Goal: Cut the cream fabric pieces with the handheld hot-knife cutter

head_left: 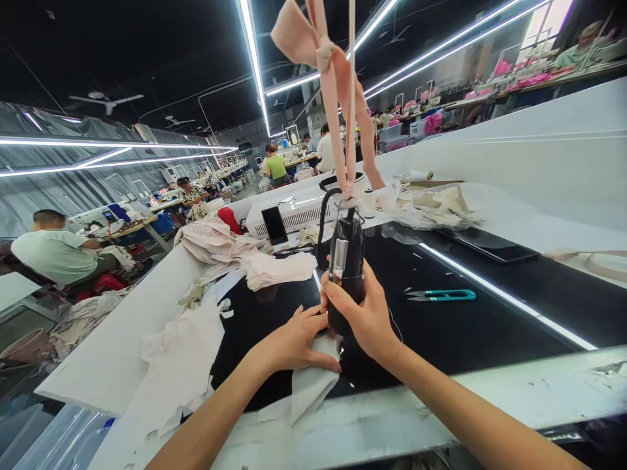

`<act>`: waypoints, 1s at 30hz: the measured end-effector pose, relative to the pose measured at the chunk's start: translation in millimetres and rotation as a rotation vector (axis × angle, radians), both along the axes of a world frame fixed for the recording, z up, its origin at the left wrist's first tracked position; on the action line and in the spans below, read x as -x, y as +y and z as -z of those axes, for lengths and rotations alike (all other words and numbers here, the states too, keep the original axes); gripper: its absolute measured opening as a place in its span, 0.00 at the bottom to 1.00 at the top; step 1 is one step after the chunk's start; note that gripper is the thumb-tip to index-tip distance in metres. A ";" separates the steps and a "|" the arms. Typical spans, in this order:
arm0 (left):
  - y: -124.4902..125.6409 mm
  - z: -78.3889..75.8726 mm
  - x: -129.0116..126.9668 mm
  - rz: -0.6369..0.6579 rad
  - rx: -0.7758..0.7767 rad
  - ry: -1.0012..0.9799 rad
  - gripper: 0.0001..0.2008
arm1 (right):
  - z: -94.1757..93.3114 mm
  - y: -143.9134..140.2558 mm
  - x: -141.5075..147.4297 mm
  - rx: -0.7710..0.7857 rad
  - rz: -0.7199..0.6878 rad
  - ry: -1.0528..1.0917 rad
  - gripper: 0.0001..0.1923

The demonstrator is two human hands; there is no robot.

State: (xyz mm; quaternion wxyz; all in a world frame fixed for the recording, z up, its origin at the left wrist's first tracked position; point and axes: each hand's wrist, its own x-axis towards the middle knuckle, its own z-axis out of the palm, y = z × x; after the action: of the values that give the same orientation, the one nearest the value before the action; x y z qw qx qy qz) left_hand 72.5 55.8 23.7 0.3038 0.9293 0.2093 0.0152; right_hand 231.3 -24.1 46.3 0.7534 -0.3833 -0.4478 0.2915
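Observation:
My right hand grips a black handheld tool that hangs upright from pink fabric strips tied overhead, with a black cable looping off it. The tool's lower end meets a piece of white fabric lying on the glossy black table. My left hand lies flat on that fabric, thumb stretched toward the tool's tip, pressing the piece down.
More cream fabric pieces lie to the left, and a pile sits behind. Teal thread snips lie to the right. A phone leans on a white machine. Other people sit at sewing stations at left and in the back.

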 end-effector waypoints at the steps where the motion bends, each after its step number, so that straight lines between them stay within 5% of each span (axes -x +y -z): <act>1: 0.3 0.6 0.1 0.001 -0.001 0.001 0.27 | -0.3 0.6 -1.0 0.003 0.009 0.014 0.15; 20: -3.1 3.0 -0.5 0.012 -0.044 -0.038 0.24 | 0.4 1.0 1.3 0.010 0.040 -0.018 0.15; 24: -21.3 4.2 10.0 -0.080 -0.193 -0.142 0.23 | 0.4 -0.6 0.5 0.020 0.051 -0.016 0.15; 27: -46.4 8.4 21.4 -0.234 -0.353 -0.179 0.12 | -1.2 -4.6 -0.4 0.019 0.037 -0.029 0.15; 30: -69.8 15.3 28.5 -0.254 -0.441 -0.103 0.05 | -3.4 -9.2 -3.1 0.009 -0.003 -0.020 0.14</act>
State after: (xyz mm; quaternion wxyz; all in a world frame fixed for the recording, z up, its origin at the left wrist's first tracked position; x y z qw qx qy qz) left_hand 44.0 -14.0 8.4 0.0997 0.9374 0.3002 0.1459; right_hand 234.4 -33.3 49.7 0.7469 -0.3888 -0.4544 0.2906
